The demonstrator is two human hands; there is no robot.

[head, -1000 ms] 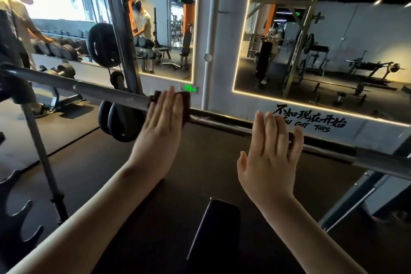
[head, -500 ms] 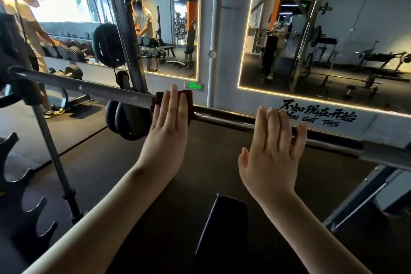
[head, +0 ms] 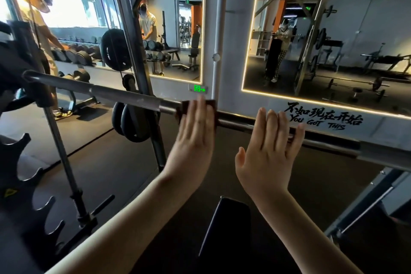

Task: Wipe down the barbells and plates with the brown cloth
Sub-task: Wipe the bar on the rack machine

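Left hand [head: 193, 140]: flat, pressing brown cloth [head: 211, 104] against barbell [head: 124, 97]. Right hand [head: 269, 151]: flat, empty. Plates [head: 131, 122] far left; bench [head: 226, 229] near.

Black lettering on the grey wall [head: 378, 131] below the mirror [head: 333, 40] reads "不如现在开始" [head: 324, 114] above "YOU GOT THIS" [head: 317, 123]. A green exit sign [head: 198, 89] bears an arrow pointing right.

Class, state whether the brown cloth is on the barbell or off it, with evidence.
On it. The brown cloth lies over the barbell, pressed there by the flat, straight-fingered left hand.
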